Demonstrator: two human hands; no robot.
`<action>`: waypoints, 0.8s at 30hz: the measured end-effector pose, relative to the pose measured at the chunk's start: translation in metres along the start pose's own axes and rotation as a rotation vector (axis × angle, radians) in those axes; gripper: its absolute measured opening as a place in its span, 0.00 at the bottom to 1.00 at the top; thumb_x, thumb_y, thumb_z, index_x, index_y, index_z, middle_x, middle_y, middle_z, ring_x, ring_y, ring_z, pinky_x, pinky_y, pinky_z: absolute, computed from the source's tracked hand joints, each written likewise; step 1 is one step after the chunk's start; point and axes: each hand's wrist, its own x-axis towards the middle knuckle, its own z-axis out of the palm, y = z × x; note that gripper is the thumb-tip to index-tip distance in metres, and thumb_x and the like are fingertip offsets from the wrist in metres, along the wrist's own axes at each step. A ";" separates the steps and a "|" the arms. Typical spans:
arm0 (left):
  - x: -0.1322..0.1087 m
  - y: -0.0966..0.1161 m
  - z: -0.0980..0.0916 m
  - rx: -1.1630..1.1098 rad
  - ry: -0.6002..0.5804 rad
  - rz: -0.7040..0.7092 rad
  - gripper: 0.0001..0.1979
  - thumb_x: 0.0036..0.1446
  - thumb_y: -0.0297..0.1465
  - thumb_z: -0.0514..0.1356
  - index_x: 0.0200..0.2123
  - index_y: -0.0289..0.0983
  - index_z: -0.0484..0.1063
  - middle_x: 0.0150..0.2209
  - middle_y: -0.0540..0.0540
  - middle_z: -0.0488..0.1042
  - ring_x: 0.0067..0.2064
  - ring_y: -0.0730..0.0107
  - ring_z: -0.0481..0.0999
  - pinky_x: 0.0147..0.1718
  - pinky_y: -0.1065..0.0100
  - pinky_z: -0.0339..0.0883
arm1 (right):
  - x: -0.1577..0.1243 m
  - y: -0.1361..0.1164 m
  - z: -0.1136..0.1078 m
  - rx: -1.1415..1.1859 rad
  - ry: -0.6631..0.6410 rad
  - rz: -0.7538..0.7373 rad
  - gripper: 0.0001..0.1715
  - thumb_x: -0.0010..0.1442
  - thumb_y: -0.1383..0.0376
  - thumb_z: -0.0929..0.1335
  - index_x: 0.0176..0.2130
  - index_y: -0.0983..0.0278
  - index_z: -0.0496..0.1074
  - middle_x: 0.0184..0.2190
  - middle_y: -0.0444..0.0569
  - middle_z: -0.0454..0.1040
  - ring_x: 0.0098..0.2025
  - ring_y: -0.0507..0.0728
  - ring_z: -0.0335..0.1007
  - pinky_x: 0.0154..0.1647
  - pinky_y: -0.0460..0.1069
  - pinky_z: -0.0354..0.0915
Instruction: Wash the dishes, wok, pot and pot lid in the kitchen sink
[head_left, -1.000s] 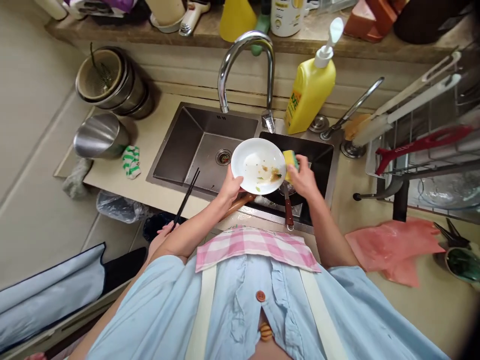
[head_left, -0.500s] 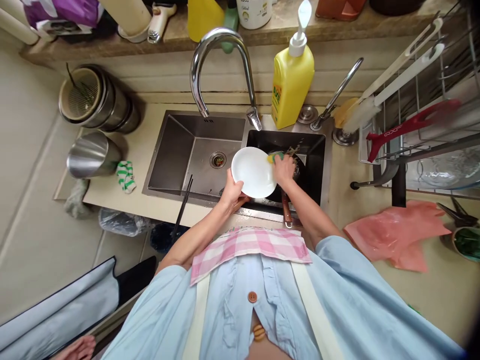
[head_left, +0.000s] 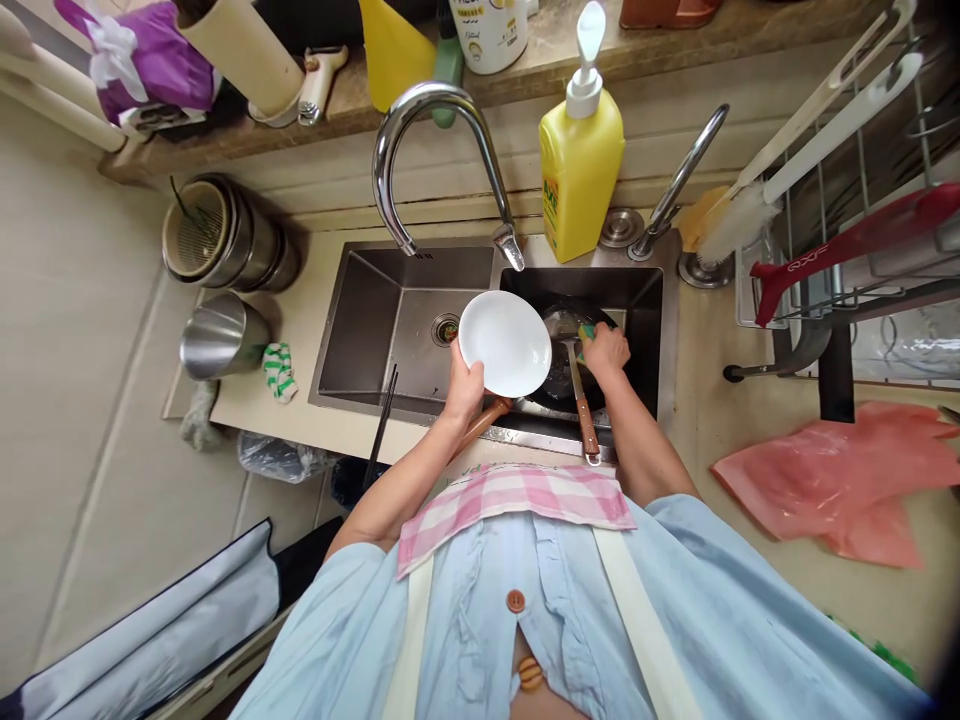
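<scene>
My left hand (head_left: 464, 388) grips the near left rim of a white plate (head_left: 505, 342), held over the divide of a double steel sink (head_left: 360, 310). The plate's surface looks clean. My right hand (head_left: 604, 350) is closed on a yellow-green sponge (head_left: 586, 331), down in the right basin just right of the plate. Under it lies a dark pan (head_left: 562, 375) and a utensil with a brown handle (head_left: 583, 420) pointing toward me.
A curved tap (head_left: 442, 150) arches over the sink, with a yellow soap pump bottle (head_left: 581, 170) behind. Black chopsticks (head_left: 381, 425) lean on the sink's front edge. Steel pots (head_left: 225, 290) stand left, a dish rack (head_left: 847, 250) right, pink gloves (head_left: 840, 480) on the counter.
The food bits seen on the plate a second ago are gone. My right hand with the sponge moved off the plate and down into the right basin.
</scene>
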 end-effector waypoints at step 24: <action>0.032 -0.017 -0.004 0.090 0.004 0.280 0.27 0.62 0.50 0.60 0.57 0.41 0.63 0.58 0.39 0.72 0.61 0.55 0.71 0.63 0.57 0.62 | -0.055 -0.038 -0.002 -0.078 -0.241 -0.685 0.17 0.63 0.67 0.65 0.47 0.61 0.80 0.46 0.55 0.75 0.47 0.62 0.69 0.48 0.54 0.64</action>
